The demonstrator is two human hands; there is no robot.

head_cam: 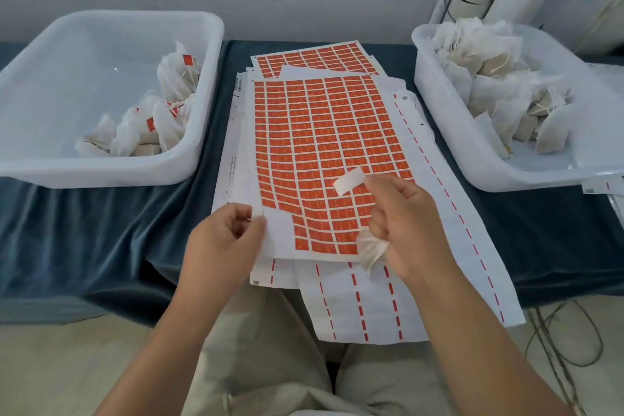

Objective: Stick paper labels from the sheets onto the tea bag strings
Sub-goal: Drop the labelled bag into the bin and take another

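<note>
Paper label (348, 181), peeled: pinched by right hand (405, 223) above the sheet (320, 128), tea bag (371, 252) curled beneath. String end (250, 219) seemingly pinched by left hand (223, 240). Next, probably: label to be brought to the string and folded round it.

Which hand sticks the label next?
Right, probably: right hand pinches the peeled white-backed paper label and grips the white mesh tea bag; left hand is by the orange label sheet.
</note>
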